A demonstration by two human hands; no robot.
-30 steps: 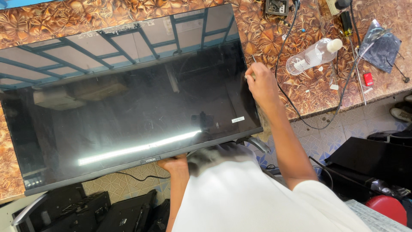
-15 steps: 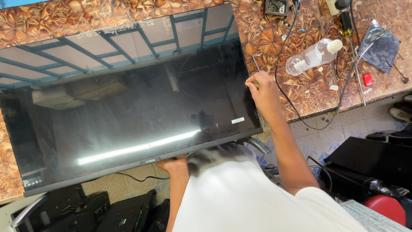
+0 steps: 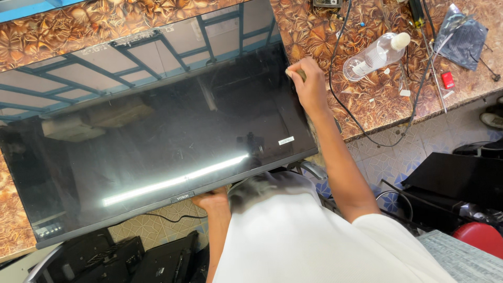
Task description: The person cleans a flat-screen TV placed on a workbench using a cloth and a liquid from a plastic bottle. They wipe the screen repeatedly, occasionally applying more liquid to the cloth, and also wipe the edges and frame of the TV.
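A large flat television (image 3: 157, 136) lies face up on a brown patterned table (image 3: 325, 36), its dark glossy screen mirroring a ceiling and a light strip. Its near edge sticks out past the table. My left hand (image 3: 209, 201) grips the middle of that near bottom edge from below. My right hand (image 3: 309, 84) is closed on the television's right edge, about halfway along it, fingers curled over the frame. A small white sticker (image 3: 286, 140) sits near the screen's lower right corner.
On the table right of the television lie a clear plastic bottle (image 3: 377, 55), black cables (image 3: 361, 123), a silvery bag (image 3: 463, 39) and a small red part (image 3: 448, 79). Black equipment (image 3: 456, 183) and a red stool (image 3: 482, 236) stand on the tiled floor at right, and more black units (image 3: 131, 257) below.
My right hand has slid farther up the television's right edge, away from me. The left hand and the television have stayed put.
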